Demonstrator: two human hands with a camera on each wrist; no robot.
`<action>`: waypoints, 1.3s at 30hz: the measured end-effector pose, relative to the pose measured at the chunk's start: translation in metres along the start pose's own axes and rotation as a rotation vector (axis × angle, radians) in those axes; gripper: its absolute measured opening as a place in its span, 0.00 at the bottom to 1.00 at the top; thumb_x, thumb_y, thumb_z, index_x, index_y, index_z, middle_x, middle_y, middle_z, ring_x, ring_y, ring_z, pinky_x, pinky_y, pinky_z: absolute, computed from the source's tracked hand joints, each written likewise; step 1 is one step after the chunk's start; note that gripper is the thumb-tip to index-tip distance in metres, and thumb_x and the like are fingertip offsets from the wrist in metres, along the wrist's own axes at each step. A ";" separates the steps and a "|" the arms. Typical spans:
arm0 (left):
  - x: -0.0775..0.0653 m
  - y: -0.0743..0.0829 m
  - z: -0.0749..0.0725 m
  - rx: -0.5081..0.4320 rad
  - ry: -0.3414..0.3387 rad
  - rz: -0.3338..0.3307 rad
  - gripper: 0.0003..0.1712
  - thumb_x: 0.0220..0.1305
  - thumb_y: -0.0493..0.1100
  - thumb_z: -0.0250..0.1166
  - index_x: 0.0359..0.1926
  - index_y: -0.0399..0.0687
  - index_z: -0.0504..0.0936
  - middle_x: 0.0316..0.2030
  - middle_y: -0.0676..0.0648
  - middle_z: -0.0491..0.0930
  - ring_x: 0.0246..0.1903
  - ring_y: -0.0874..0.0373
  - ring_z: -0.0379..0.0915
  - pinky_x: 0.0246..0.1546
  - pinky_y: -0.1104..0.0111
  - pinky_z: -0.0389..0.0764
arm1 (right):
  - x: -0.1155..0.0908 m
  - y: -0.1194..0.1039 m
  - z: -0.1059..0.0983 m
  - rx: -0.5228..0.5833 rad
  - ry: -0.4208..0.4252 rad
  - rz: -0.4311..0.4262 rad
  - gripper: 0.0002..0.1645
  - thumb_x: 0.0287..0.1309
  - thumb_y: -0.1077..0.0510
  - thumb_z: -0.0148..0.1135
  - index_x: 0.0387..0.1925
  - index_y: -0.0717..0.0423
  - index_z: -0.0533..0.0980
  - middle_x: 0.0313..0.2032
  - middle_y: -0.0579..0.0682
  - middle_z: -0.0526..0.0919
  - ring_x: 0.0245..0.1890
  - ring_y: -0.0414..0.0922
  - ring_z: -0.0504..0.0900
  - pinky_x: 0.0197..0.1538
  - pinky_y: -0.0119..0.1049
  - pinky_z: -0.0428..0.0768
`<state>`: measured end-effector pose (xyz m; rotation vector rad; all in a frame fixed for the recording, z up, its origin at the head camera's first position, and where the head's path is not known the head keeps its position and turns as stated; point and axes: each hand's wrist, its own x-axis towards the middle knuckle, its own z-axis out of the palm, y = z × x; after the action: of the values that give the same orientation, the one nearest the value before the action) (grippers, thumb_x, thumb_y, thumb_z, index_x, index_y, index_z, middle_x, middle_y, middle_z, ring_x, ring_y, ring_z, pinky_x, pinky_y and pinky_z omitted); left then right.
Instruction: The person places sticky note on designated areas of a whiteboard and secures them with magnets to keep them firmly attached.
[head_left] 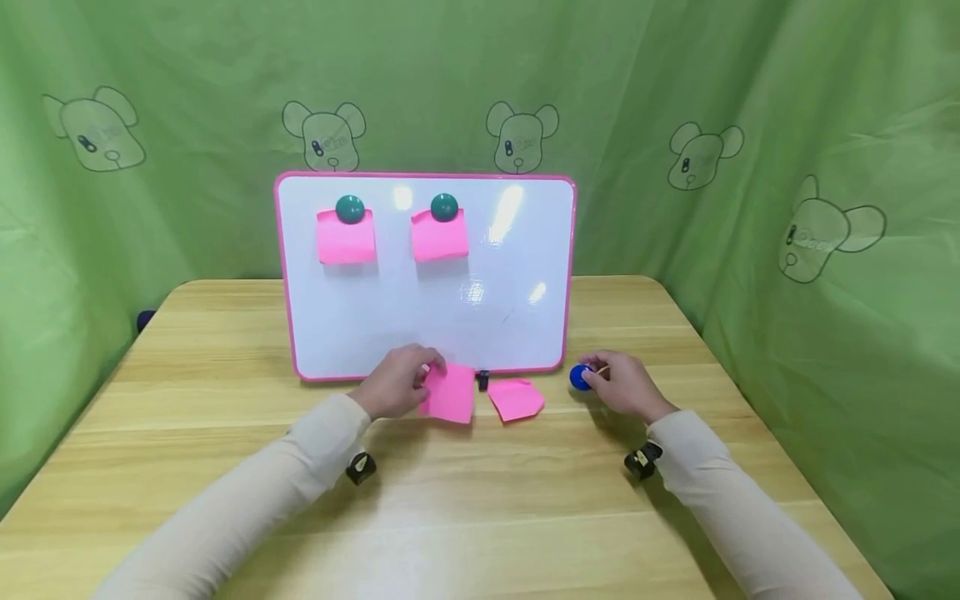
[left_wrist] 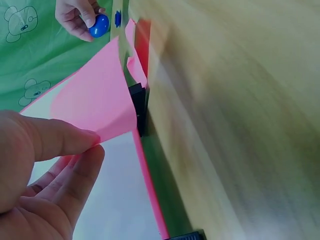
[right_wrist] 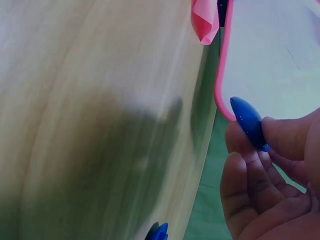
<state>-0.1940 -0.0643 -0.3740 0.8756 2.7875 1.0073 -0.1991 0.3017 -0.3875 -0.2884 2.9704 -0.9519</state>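
Note:
My left hand [head_left: 397, 382] pinches a pink sticky note [head_left: 452, 394] by its edge between thumb and fingertips. In the left wrist view the sheet slants up in front of the whiteboard's lower edge. Off to the right, my right hand [head_left: 622, 383] holds a round blue magnet [head_left: 581, 377] between thumb and fingers, beside the board's lower right corner. The whiteboard [head_left: 420, 325] has a pink frame and stands upright. Two pink notes [head_left: 347, 240] hang on its upper part, each under a green magnet [head_left: 350, 209].
Another pink note [head_left: 517, 401], with a curled edge, lies on the wooden table [head_left: 480, 517] before the board. A black stand foot [head_left: 483, 381] pokes out under the frame. Another blue piece [right_wrist: 159, 232] shows low in the right wrist view. Green curtain [head_left: 825, 125] surrounds the table.

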 end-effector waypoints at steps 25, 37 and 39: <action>0.025 0.012 -0.011 0.012 0.011 -0.004 0.19 0.51 0.24 0.65 0.46 0.37 0.81 0.48 0.41 0.79 0.43 0.50 0.79 0.43 0.69 0.82 | 0.013 -0.019 -0.011 0.040 0.069 -0.019 0.13 0.65 0.62 0.57 0.49 0.66 0.75 0.41 0.63 0.81 0.41 0.56 0.80 0.45 0.50 0.80; 0.037 0.023 -0.011 -0.011 0.014 -0.016 0.22 0.51 0.24 0.65 0.50 0.36 0.80 0.47 0.41 0.78 0.42 0.51 0.79 0.38 0.72 0.82 | 0.018 -0.027 -0.011 0.065 0.108 -0.054 0.14 0.65 0.61 0.58 0.48 0.66 0.75 0.41 0.61 0.81 0.38 0.54 0.80 0.42 0.46 0.81; 0.038 0.023 -0.011 -0.017 0.016 -0.018 0.22 0.51 0.24 0.65 0.49 0.36 0.80 0.46 0.41 0.78 0.41 0.51 0.79 0.37 0.73 0.82 | 0.019 -0.027 -0.011 0.069 0.114 -0.059 0.13 0.65 0.62 0.58 0.48 0.66 0.75 0.40 0.61 0.81 0.38 0.54 0.80 0.41 0.45 0.81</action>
<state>-0.2171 -0.0355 -0.3465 0.8432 2.7907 1.0380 -0.2141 0.2829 -0.3618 -0.3334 3.0382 -1.1111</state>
